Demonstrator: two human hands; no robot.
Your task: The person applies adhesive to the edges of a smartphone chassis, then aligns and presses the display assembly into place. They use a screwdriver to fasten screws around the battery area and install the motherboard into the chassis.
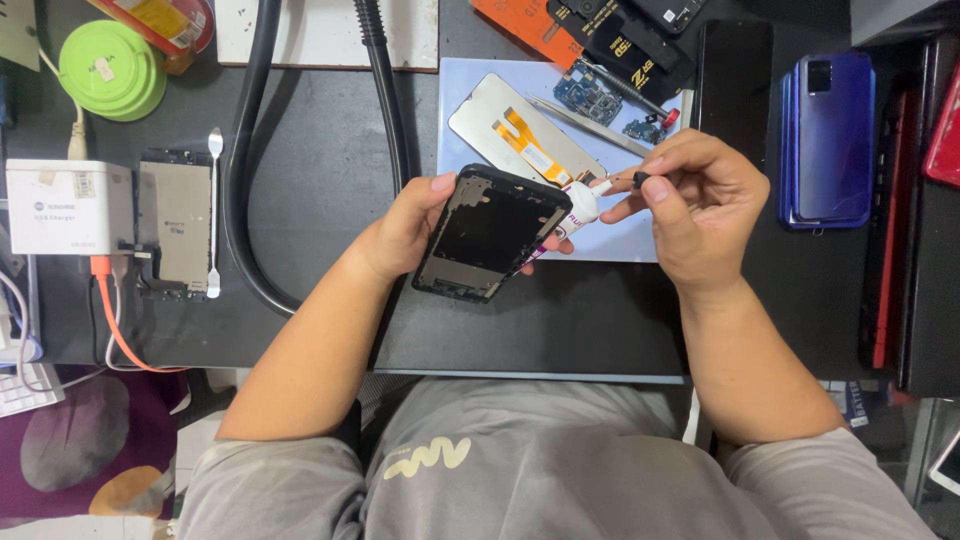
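Note:
My left hand (405,230) grips a black phone frame (490,235) by its left edge, its open inner side facing up, tilted above the dark table. The same hand also holds a small white glue tube (580,207) against the frame's right side. My right hand (700,195) pinches a tiny black cap (641,180) at the tube's white nozzle tip. Just behind the hands, a phone screen panel (520,130) with an orange flex cable lies face down on a pale blue mat (610,245).
Small circuit boards (600,100) and tweezers (590,122) rest on the mat. A blue phone (828,140) lies at the right, another phone frame (175,225) and a metal spudger (214,210) at the left beside a white charger box (70,205). Black hoses (245,200) cross the table.

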